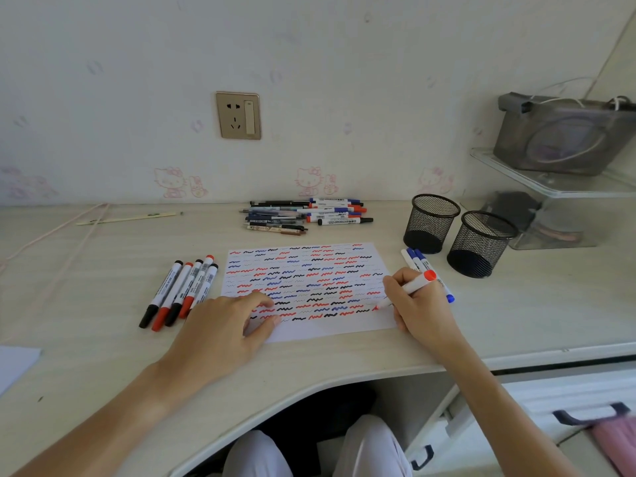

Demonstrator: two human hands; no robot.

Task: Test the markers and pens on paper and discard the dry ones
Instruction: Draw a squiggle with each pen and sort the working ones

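A white sheet of paper (309, 266) covered with red, blue and black squiggles lies in the middle of the desk. My right hand (418, 306) grips a red marker (418, 283) with its tip on the paper's lower right part. My left hand (223, 330) presses flat on the sheet's lower left corner. Several black and red markers (179, 292) lie in a row left of the paper. Blue markers (418, 259) lie to its right, partly behind my right hand. A pile of pens and markers (304, 215) sits at the back near the wall.
Two black mesh pen cups (430, 223) (480, 244) stand at the right. Clear plastic shelves with a grey bag (564, 132) fill the far right corner. A ruler (127, 218) lies at the back left. The desk edge curves in front of my lap.
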